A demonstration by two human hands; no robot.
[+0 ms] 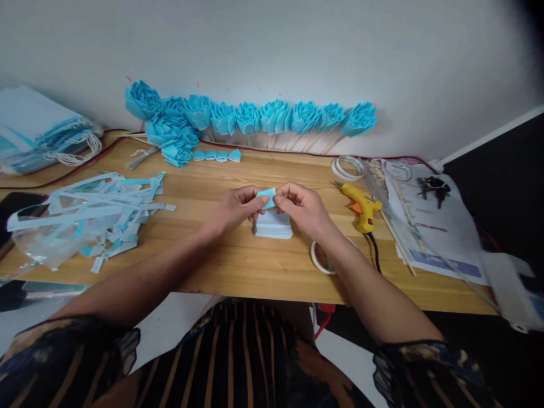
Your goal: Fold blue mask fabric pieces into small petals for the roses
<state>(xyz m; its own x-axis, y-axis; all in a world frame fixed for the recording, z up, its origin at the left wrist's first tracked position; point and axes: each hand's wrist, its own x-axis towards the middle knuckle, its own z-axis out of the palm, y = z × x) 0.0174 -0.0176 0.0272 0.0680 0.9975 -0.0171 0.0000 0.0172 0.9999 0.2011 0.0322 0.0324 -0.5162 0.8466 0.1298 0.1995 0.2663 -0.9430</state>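
Observation:
Between my two hands is a small light-blue fabric piece (266, 198), held up over the middle of the desk. My left hand (244, 205) pinches its left side, thumb on top. The fingertips of my right hand (297, 205) are closed on its right edge. Just below and behind the fingers lies a stack of white rectangular pieces (272, 226). Farther back, a short row of small folded blue pieces (216, 156) rests on the wood, beside a pile of blue petals (174, 139).
Blue flowers on sticks (276, 116) lean along the wall. Blue-white scraps (114, 204) cover the left. At right are a yellow glue gun (363, 207), tape rolls (348, 168), keys (433, 188) and papers (442, 226). A white roll (317, 259) sits by my right forearm.

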